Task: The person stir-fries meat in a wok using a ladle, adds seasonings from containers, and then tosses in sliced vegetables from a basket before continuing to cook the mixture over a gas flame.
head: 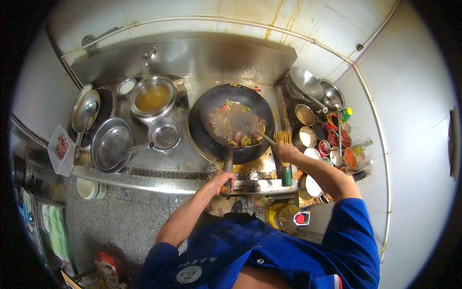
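Note:
My left hand is wrapped around the handle of a dark wok, which sits on the stove's burner ring. In my right hand is the shaft of a cooking utensil that reaches into the wok; its head is hidden by food and steam. Stir-fried food with green and red vegetable pieces, and what looks like sliced meat, fills the wok's middle. Close by my right hand stands a bamboo wok brush with a green-wrapped handle.
Left of the wok stand a pot of yellowish liquid, a steel strainer, a small bowl and a plastic tub of minced meat. Several seasoning bowls and a perforated ladle crowd the right. An oil jug stands below the counter.

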Tool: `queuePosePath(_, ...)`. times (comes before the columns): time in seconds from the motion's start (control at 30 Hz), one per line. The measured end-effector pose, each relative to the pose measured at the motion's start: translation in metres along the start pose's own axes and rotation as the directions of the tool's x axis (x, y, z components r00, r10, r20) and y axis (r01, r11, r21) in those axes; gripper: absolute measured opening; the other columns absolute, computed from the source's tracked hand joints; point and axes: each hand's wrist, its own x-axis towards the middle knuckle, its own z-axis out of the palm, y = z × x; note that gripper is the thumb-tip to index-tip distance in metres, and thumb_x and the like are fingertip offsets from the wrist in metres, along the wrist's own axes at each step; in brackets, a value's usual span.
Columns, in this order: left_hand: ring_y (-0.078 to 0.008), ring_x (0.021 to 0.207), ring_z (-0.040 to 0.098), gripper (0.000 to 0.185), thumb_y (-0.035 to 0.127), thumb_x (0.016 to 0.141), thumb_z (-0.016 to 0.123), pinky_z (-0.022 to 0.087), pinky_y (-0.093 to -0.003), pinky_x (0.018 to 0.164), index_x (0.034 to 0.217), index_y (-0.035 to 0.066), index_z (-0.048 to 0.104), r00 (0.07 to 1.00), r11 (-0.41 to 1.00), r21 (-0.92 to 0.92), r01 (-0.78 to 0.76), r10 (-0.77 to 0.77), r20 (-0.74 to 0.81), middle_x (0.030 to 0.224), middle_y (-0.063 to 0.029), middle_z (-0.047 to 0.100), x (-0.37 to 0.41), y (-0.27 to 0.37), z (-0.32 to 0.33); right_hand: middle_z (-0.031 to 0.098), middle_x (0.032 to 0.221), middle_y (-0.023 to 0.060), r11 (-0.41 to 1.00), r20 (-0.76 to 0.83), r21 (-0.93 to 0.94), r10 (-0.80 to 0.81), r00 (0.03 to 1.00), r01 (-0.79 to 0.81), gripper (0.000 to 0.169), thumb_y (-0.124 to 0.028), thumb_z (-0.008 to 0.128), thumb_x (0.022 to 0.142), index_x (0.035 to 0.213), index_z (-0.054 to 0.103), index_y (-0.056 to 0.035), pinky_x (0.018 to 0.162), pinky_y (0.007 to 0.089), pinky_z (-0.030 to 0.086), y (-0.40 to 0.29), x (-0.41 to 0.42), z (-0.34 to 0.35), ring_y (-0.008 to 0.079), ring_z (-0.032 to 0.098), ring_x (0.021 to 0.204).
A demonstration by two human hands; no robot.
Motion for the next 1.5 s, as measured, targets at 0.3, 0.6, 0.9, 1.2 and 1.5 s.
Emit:
queuePosePath(0.3,-0.0182,0.045,0.054,0.010,0.005,0.072,0.061,0.047,-0.0334,0.043,0.063,0.003,0.055,0.994,0.976,0.217,-0.012,0.034,-0.100,0.055,-0.0077,0.055,0.037,-0.024,-0.052,0.059,0.082,0.0143,0.954,0.141,-0.179,-0.217,0.966,0.240,0.042,-0.034,0.028,0.099,0.105,0.049,0.0012,0.056,0.0327,0.048,-0.008,0.000,0.021,0.0182,0.056,0.064)
queuePosePath(0.6,-0.0179,0.045,0.054,0.015,0.008,0.071,0.060,0.047,-0.0330,0.043,0.059,0.002,0.052,0.998,0.992,0.124,-0.016,0.023,-0.062,0.053,-0.0082,0.054,0.032,-0.020,-0.033,0.055,0.076,0.0151,0.988,0.018,-0.053,-0.143,0.990,0.144,0.031,-0.016,0.033,0.094,0.093,0.051,0.0088,0.054,0.0313,0.050,-0.024,0.055,0.034,0.0217,0.060,0.066)
queuePosePath(0.9,-0.0168,0.045,0.053,0.016,0.005,0.073,0.060,0.048,-0.0348,0.045,0.059,0.003,0.052,0.996,0.994,0.058,0.093,-0.092,-0.020,0.052,-0.0069,0.052,0.013,-0.012,-0.017,0.051,0.066,0.0058,0.977,-0.150,0.048,-0.199,0.968,0.208,0.029,-0.026,0.037,0.097,0.086,0.050,-0.0029,0.043,0.0295,0.045,0.016,-0.036,0.057,0.0149,0.050,0.049)
queuePosePath(1.2,-0.0185,0.044,0.053,0.015,0.009,0.075,0.057,0.045,-0.0340,0.043,0.062,0.005,0.052,0.996,0.986,0.167,0.002,0.013,-0.087,0.053,-0.0075,0.052,-0.004,-0.003,0.008,0.061,0.081,0.0163,0.878,0.216,0.446,0.084,0.973,-0.174,0.034,-0.031,0.042,0.094,0.097,0.053,0.0011,0.061,0.0357,0.051,-0.037,-0.024,-0.004,0.0256,0.062,0.070)
queuePosePath(1.5,-0.0213,0.051,0.057,0.011,0.012,0.073,0.062,0.046,-0.0337,0.046,0.069,0.003,0.057,0.989,0.999,0.039,-0.022,0.028,-0.145,0.055,-0.0084,0.055,-0.061,-0.011,0.058,0.062,0.088,0.0271,0.878,-0.028,0.475,-0.048,0.998,0.056,0.050,-0.044,0.036,0.096,0.104,0.050,0.0037,0.080,0.0468,0.048,-0.051,-0.079,-0.043,0.0375,0.062,0.087)
